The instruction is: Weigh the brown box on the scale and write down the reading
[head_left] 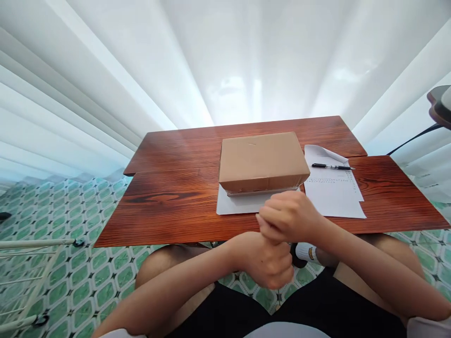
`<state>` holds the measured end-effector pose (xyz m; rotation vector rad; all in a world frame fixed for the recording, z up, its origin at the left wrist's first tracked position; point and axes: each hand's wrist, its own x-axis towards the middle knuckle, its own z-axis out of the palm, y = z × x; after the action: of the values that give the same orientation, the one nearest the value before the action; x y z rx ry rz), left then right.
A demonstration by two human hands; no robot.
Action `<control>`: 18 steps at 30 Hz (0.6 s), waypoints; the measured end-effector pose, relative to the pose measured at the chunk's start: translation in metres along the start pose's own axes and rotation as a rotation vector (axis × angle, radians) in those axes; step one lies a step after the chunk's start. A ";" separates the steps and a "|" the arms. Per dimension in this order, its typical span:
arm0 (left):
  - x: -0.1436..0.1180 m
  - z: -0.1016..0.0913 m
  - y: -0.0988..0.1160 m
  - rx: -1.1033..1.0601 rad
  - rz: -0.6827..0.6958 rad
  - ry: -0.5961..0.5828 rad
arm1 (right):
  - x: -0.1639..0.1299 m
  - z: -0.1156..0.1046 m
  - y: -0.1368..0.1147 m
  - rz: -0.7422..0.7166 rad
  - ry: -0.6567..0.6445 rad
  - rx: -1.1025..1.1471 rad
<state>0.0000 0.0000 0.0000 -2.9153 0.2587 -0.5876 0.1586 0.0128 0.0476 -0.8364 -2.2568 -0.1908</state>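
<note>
My left hand is curled into a fist over my lap, just in front of the table's near edge. Directly above and touching it is my right hand, also closed, its fingers folded inward. Nothing sticks out of either fist. Beyond the hands, a closed brown cardboard box rests on a flat white object, with a thin edge of something else showing beneath the box. To the right of the box lie white paper sheets with handwriting, and a black patterned pen lies across them.
The reddish-brown wooden table has stepped edges at both sides. White curtains hang behind it. A white wire rack on casters stands on the green tiled floor at left. A dark-edged object juts in at far right.
</note>
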 end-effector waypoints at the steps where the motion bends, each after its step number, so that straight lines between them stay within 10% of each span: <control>1: 0.003 -0.010 -0.007 0.024 0.025 0.153 | 0.001 -0.010 0.007 0.021 0.027 -0.043; 12: -0.018 -0.067 -0.065 0.222 -0.755 0.794 | -0.007 -0.063 0.056 0.594 0.311 -0.279; 18: -0.044 -0.059 -0.074 -0.070 -1.240 0.902 | -0.012 -0.042 0.066 0.889 0.071 -0.155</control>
<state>-0.0531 0.0740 0.0509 -2.2879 -1.5184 -1.9744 0.2303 0.0432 0.0642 -1.7821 -1.6238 0.0253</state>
